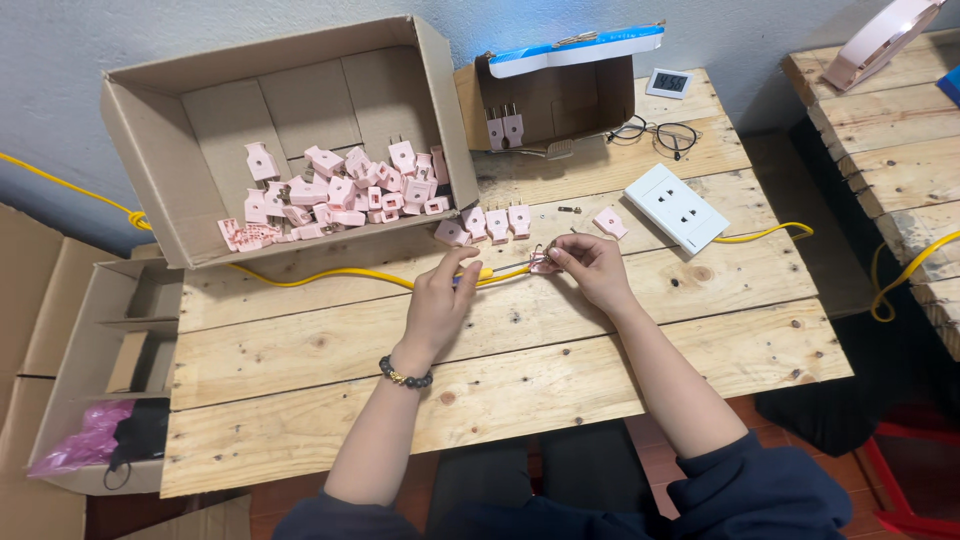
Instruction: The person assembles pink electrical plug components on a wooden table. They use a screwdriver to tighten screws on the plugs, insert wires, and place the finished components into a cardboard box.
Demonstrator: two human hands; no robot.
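Wiring step in hand: left hand (pixel 437 305) fingers pinch yellow cable (pixel 330 276) on tabletop (pixel 500 380); right hand (pixel 592 268) fingers grasp pink plug (pixel 543 263) at cable end. Next move likely calls for steady seating of wires.

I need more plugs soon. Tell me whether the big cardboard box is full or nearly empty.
Partly filled: the big cardboard box, tipped on its side, holds a loose pile of pink plugs; much bare cardboard shows.
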